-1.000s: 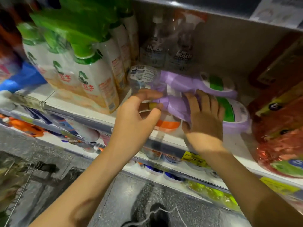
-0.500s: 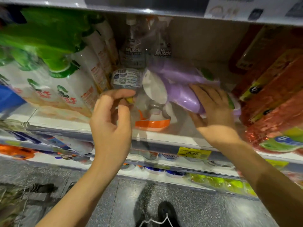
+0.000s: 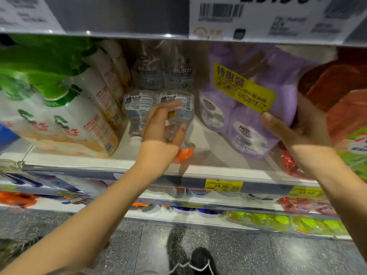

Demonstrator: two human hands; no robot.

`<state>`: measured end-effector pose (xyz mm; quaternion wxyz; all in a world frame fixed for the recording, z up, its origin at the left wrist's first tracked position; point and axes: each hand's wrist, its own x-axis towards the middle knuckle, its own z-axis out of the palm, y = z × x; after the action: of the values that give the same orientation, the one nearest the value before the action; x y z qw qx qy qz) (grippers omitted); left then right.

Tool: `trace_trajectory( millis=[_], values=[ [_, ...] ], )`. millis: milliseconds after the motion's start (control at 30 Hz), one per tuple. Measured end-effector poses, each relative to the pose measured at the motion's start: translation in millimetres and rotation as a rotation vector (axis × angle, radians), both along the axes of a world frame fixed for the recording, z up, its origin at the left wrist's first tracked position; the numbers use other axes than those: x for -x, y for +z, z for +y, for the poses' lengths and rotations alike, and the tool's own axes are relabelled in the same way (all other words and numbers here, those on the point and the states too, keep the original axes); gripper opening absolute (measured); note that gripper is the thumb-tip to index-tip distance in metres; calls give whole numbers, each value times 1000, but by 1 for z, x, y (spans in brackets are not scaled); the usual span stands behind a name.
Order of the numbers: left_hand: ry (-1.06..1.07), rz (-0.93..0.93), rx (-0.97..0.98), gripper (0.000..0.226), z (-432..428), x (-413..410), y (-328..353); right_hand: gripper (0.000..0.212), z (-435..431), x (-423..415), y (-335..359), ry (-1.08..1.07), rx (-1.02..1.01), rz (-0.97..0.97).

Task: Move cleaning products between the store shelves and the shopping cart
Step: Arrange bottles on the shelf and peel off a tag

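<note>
Two grips: left grip (image 3: 161,127) curled round clear bottle (image 3: 187,114), right grip (image 3: 297,132) clasping purple pack (image 3: 236,114).

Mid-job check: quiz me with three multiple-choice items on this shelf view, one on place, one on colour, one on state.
1. Where is the purple pack relative to the clear bottles?
A. left of them
B. right of them
C. one shelf below

2. What colour is the sticker on the purple pack?
A. yellow
B. blue
C. white

3. What is the right hand doing?
A. hanging free
B. gripping the purple pack
C. pressing the floor

Answers:
1 B, it stands right of them.
2 A, yellow shows against the purple.
3 B, the thumb lies on the pack's front.
</note>
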<state>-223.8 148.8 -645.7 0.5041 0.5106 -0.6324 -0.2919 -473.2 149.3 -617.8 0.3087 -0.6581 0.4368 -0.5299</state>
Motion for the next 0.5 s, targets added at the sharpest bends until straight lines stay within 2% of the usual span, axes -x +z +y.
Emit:
trace_trajectory(
  millis=[67,200,300,400,500],
  values=[
    [-19,-32,-92,53,-19,7,1,20,-4,6,0,24,-34,-21],
    [-106,-56,-217,84,-45,14,10,53,-15,18,-1,-9,-120,-113],
    [-160,-115,-182,85,-53,19,13,50,-18,18,-1,34,-188,-180],
    [-243,-304,-121,91,-71,25,20,45,-18,17,0,37,-232,-218],
    [-358,-450,-173,98,-98,33,21,49,-15,11,1,-51,-226,-257]
  ],
)
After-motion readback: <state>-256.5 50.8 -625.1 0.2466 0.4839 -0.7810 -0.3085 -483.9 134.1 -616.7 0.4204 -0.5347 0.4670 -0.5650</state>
